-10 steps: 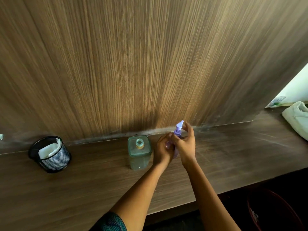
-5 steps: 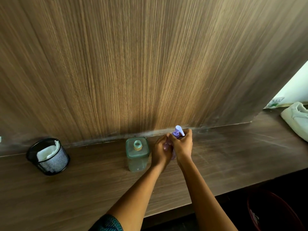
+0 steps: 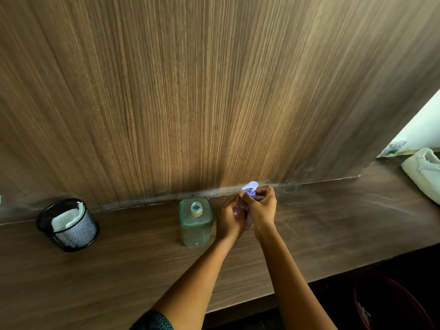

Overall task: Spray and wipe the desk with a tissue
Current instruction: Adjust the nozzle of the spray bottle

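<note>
A small purple spray bottle stands on the dark wooden desk near the back wall, only its pale purple nozzle head clearly showing. My left hand wraps the bottle's body. My right hand grips its neck just below the nozzle. White tissue sits in a black mesh cup at the far left of the desk. Most of the bottle's body is hidden by my fingers.
A clear green square bottle without a cap stands just left of my hands. A white shoe lies on the desk at the far right. A red bin sits below the desk edge. The wood-panel wall rises behind.
The nozzle head has turned from pointing up-right to lying more sideways, and my right hand's fingers have shifted around the bottle's neck. Both hands stay at the same spot.
</note>
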`<state>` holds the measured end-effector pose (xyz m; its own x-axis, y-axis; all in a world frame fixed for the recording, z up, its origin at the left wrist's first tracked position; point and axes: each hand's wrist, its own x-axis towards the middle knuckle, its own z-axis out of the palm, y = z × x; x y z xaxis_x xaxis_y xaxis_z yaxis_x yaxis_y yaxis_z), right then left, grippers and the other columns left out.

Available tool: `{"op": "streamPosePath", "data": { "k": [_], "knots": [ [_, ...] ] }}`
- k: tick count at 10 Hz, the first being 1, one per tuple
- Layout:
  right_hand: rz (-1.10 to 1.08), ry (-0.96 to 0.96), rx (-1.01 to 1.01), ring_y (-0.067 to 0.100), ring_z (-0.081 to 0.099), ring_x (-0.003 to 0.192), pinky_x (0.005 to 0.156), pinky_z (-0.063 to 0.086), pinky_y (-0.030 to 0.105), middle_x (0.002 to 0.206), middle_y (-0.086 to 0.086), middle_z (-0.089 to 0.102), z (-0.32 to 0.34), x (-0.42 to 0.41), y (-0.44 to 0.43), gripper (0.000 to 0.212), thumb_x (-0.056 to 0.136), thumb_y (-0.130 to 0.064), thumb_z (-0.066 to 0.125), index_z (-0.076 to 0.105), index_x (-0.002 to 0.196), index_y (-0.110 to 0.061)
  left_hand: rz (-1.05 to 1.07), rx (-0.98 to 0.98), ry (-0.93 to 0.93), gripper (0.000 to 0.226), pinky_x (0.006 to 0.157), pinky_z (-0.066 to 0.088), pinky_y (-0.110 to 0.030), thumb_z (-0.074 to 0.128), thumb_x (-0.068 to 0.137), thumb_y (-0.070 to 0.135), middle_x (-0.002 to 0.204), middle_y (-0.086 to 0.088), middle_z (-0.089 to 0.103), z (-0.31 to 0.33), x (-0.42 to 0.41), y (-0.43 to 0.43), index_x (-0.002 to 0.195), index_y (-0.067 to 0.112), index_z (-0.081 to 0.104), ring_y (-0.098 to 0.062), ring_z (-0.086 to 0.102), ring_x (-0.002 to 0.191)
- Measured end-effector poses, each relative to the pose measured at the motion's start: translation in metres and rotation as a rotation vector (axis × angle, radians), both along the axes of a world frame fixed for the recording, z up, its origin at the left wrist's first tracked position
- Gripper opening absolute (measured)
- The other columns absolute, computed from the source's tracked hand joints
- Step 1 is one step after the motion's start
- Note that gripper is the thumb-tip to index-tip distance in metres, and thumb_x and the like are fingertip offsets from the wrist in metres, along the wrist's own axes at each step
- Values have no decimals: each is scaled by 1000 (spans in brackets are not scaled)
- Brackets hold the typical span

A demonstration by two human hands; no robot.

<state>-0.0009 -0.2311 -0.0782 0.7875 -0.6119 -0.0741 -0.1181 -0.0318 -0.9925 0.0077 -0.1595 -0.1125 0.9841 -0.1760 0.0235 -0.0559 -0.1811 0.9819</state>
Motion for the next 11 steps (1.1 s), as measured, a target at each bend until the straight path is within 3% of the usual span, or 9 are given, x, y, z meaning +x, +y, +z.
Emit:
{"op": "streamPosePath", "data": {
  "k": [1, 2, 3, 4, 7, 8, 9, 10, 11],
  "knots": [
    [18, 43, -119, 17, 60, 75, 78, 55, 43, 77, -2, 57, 0, 0, 2, 32, 75, -9, 73, 45, 81, -22, -6, 36, 4, 39, 94, 47, -31, 51, 90, 6, 104, 2, 53, 0, 0, 1, 86, 43, 41, -8, 53, 97],
    [128, -47, 3, 10, 64, 75, 68, 56, 25, 85, -3, 62, 0, -7, -4, 36, 79, 1, 67, 50, 107, -16, 65, -78, 15, 28, 76, 42, -6, 52, 89, -2, 85, 13, 63, 4, -4, 0, 90, 24, 60, 13, 57, 75],
    [209, -159, 206, 5, 64, 58, 55, 51, 15, 67, -4, 68, 1, -14, -10, 24, 83, 11, 54, 65, 94, -8, 83, -110, 20, 28, 67, 40, -2, 57, 84, -3, 69, 18, 60, 4, -5, -1, 85, 23, 67, 21, 55, 70],
    [182, -169, 250, 7, 63, 62, 59, 54, 16, 66, -3, 70, -3, -13, -12, 22, 82, 11, 57, 69, 92, -5, 75, -124, 49, 42, 68, 40, 1, 57, 86, 4, 71, 21, 59, 8, -8, -2, 73, 44, 56, 24, 54, 73],
    [-52, 4, -31, 17, 58, 74, 75, 55, 41, 79, 5, 58, -8, 0, 3, 33, 74, -5, 74, 45, 78, -21, 11, -24, 85, 32, 94, 49, -37, 52, 90, 5, 123, -19, 60, 9, -7, 1, 121, -1, 55, -16, 54, 101],
    [-6, 20, -95, 18, 60, 78, 81, 54, 44, 86, 6, 60, -6, -2, 5, 35, 75, -7, 72, 45, 87, -24, 25, -38, 92, 33, 94, 50, -39, 51, 91, 6, 124, -19, 59, 9, -6, 2, 122, -2, 54, -19, 56, 102],
    [159, -105, 120, 12, 61, 72, 68, 54, 23, 81, 3, 64, -2, -10, -1, 39, 81, 8, 61, 53, 108, -18, 42, -47, 89, 31, 95, 47, -26, 53, 89, 4, 119, -12, 63, 4, -6, 0, 120, 2, 57, -14, 60, 110],
    [204, -155, 169, 8, 63, 68, 63, 50, 15, 77, 6, 65, -1, -15, -7, 21, 85, 9, 54, 64, 103, 2, 72, -118, 76, 28, 73, 38, 3, 55, 89, 5, 86, 20, 61, 10, -7, -1, 91, 32, 63, 25, 54, 80],
    [107, -114, 199, 8, 64, 69, 66, 53, 21, 81, 8, 66, -6, -13, -7, 22, 80, 9, 62, 65, 101, 2, 69, -114, 63, 37, 69, 37, 4, 53, 90, 5, 81, 23, 59, 8, -7, -2, 84, 41, 56, 24, 55, 77]
  ]
}}
